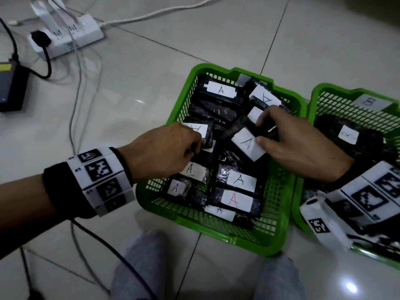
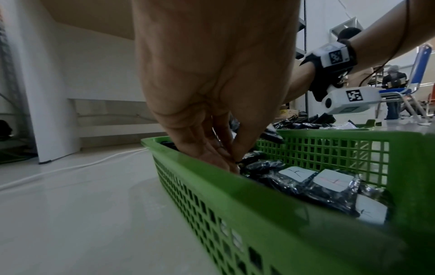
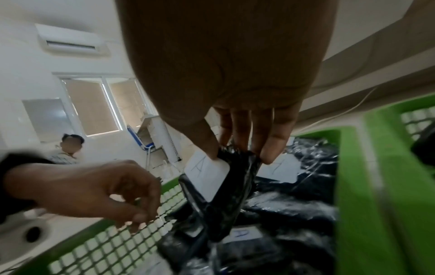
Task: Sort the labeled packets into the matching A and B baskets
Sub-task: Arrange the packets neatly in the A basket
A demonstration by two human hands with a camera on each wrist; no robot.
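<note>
The green A basket (image 1: 216, 231) sits on the floor and holds several black packets with white A labels. My right hand (image 1: 258, 131) pinches the top edge of one A packet (image 1: 246, 144) and holds it tilted above the pile. In the right wrist view this packet (image 3: 226, 201) hangs from the thumb and fingers of my right hand (image 3: 237, 154). My left hand (image 1: 200, 142) reaches into the basket's left side, its curled fingertips pinching the edge of another A packet (image 1: 198, 128). The B basket (image 1: 311, 94) stands on the right, with B packets (image 1: 348, 137) inside.
A white power strip (image 1: 71, 35) with plugs and trailing cables lies at the far left on the tiled floor, beside a black device (image 1: 10, 87). My knees (image 1: 138, 267) are just in front of the baskets. Another person (image 3: 70, 145) sits in the background.
</note>
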